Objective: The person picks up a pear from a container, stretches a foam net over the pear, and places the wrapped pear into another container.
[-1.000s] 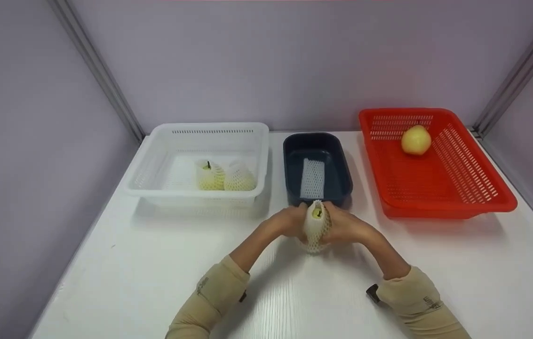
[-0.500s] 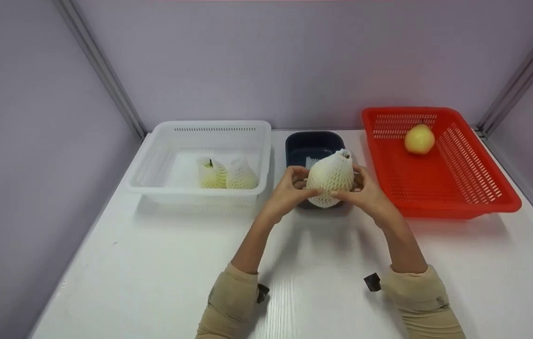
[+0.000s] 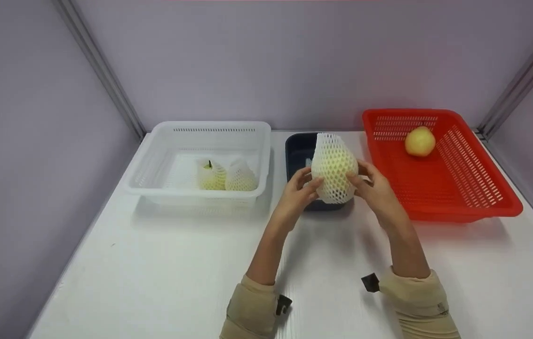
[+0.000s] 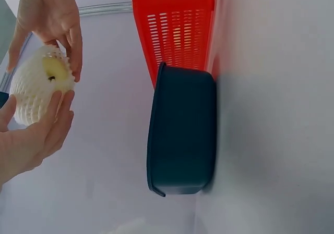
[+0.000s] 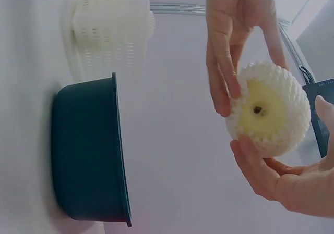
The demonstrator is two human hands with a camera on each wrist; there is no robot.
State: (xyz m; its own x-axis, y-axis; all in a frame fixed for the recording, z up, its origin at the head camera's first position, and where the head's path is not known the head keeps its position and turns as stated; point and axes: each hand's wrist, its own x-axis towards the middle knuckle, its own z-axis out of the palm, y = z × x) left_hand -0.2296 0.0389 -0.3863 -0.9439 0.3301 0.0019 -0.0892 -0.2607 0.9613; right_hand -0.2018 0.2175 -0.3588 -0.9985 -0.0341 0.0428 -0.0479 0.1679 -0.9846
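Observation:
My left hand (image 3: pixel 298 194) and right hand (image 3: pixel 375 189) hold a round yellow pear (image 3: pixel 337 170) in a white foam net between them, fingers and thumbs on its two sides. It is raised over a dark blue tub (image 3: pixel 290 155), overlapping much of it in the head view. The net's narrow end points up and away. Seen from both wrists, the pear's bare end (image 5: pixel 266 111) with a small dark spot shows through the net's opening. In the left wrist view the tub (image 4: pixel 182 135) stands well apart from the hands. The tub's contents are mostly hidden.
At the left, a white basket (image 3: pixel 153 191) holds two net-wrapped pears (image 3: pixel 226 178). A red basket (image 3: pixel 440 207) at the right holds one bare yellow pear (image 3: pixel 420 141). Purple-grey panels (image 3: pixel 257 61) close off the back and sides of the white table (image 3: pixel 163 268).
Both hands have lifted the netted pear from low in front of the tub to above it. They have also turned it, so its stem no longer shows and the net's narrow end points away.

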